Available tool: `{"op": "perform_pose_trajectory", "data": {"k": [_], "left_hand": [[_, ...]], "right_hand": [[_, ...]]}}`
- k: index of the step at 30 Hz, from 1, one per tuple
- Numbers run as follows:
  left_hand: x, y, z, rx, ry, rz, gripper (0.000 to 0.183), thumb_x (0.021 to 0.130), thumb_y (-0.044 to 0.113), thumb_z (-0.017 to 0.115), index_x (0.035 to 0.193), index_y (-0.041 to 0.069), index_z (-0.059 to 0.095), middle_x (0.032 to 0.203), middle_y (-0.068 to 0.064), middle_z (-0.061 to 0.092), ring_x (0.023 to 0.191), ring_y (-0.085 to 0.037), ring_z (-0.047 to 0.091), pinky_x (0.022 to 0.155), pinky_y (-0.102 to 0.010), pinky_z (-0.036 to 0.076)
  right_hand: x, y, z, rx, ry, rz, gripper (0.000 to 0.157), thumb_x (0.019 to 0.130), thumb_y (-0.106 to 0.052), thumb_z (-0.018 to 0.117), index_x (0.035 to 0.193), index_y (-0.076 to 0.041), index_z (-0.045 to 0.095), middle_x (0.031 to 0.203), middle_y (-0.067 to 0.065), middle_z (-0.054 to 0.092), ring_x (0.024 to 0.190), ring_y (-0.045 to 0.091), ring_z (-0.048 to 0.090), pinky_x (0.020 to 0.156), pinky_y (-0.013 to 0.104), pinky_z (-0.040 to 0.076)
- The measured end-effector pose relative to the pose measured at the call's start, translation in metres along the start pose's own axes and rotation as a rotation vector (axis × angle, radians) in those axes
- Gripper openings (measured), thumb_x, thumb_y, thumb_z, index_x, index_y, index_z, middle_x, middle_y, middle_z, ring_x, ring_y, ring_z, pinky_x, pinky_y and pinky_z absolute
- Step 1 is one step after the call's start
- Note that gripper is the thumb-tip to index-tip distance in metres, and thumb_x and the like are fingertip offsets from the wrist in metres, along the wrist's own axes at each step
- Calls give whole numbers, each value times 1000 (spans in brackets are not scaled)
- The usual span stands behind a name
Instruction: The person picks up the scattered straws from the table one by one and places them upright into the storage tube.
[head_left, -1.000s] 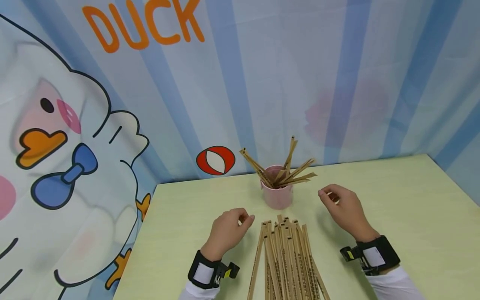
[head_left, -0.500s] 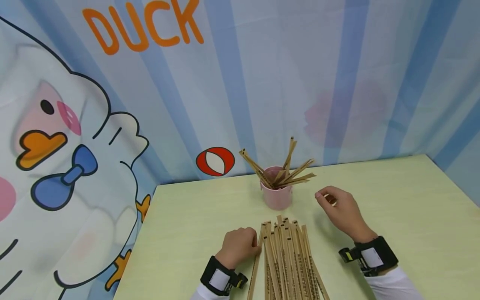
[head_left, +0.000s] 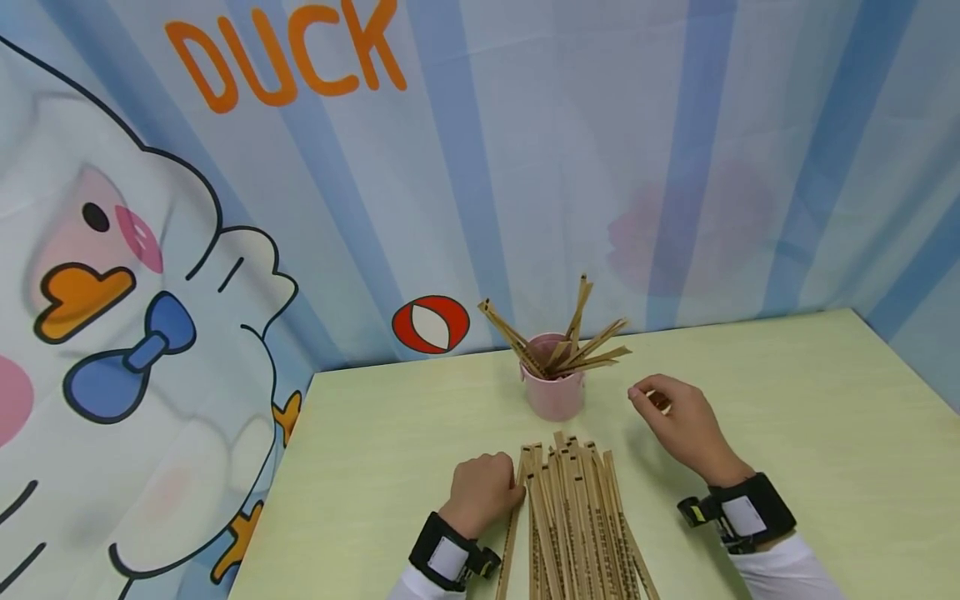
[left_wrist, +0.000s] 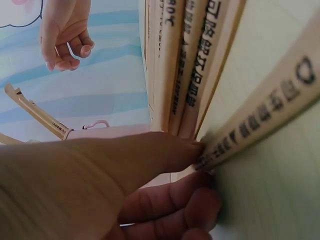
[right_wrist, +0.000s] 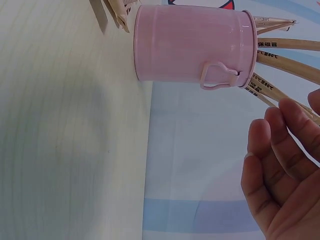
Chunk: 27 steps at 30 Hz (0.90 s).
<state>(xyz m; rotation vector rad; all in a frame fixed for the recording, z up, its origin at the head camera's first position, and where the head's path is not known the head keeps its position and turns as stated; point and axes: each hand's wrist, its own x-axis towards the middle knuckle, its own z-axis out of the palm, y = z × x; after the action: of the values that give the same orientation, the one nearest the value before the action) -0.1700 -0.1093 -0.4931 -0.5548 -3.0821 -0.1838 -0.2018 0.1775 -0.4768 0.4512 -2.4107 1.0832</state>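
Observation:
My left hand is at the left side of a pile of paper-wrapped straws. In the left wrist view its thumb and index finger pinch the leftmost wrapped straw, which lies a little apart from the others. My right hand hovers right of the pile, loosely curled with nothing in it. Behind the pile stands a pink bucket with several wrapped straws fanning out of its top. The right wrist view shows the bucket's side handle beyond my fingertips.
A pale wooden-looking table carries everything. Behind it hangs a blue striped curtain with a printed duck. Each wrist wears a black strap with a small camera, the left one close to the pile.
My left hand has moved right and nearer to me, from beside the pile onto the leftmost straw, and now pinches it. My right hand has shifted slightly left.

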Motion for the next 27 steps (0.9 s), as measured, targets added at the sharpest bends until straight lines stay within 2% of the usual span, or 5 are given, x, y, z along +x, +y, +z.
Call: {"op": "perform_pose_trajectory", "data": {"k": [9,13,16,21,27], "left_hand": [[3,-10,4,-130,-19,-48,31,71,20,64,48,20,45,45,12,32,41,-7,34,37,-26,28],[3,-18,-7,-203,7,-67,29,73,18,61,50,20,45,45,12,32,41,-7,34,38,-25,27],[2,-27,-22,-281,44,-86,23,76,18,60,55,20,50,48,11,38,42,-7,38,39,-25,29],[2,-36,-54,-373,188,-112,14,83,26,59,70,20,60,60,10,52,48,-7,45,41,-25,37],[-1,-36,-94,-499,437,-141,13,86,28,61,77,18,65,68,8,58,57,-9,50,48,-27,43]], "right_hand": [[-1,1,-1,3,-16,-5,18,93,-27,54,96,-13,67,83,-4,64,68,7,54,61,35,46],[0,1,-2,9,-12,-12,17,93,-26,55,95,-14,67,84,-4,64,68,6,54,61,34,46],[0,1,-3,12,-10,-15,17,93,-26,55,95,-14,67,84,-4,64,68,6,54,60,34,46],[1,2,-3,13,-10,-9,18,93,-27,55,96,-14,67,84,-4,64,69,7,54,61,34,46],[1,1,-4,18,-15,-15,18,93,-26,55,96,-13,67,84,-4,64,69,7,54,61,34,46]]}}
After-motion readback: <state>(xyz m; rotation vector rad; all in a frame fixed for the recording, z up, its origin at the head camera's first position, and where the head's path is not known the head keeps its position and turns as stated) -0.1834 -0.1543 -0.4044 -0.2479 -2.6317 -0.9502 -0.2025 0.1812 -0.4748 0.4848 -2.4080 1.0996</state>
